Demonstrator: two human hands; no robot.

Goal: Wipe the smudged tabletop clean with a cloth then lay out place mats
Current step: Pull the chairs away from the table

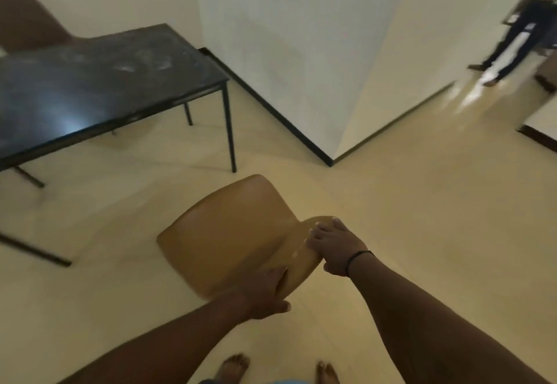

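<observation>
Both hands grip a tan chair (pixel 229 233) by its backrest: left hand (pixel 265 293) curled round the near edge, right hand (pixel 334 248) over the top. The smudged black worktop (pixel 99 82) stands well beyond, to their left.

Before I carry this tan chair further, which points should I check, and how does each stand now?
1. Left hand grips the tan chair at its back edge: ok.
2. Right hand holds the chair's back: ok.
3. Chair is apart from the black table: ok.
4. Floor ahead of the chair shows nothing lying on it: ok.
5. Tabletop shows white smudges, not yet wiped: not ok.
6. Cloth and place mats within reach: cannot tell, none in view.
</observation>
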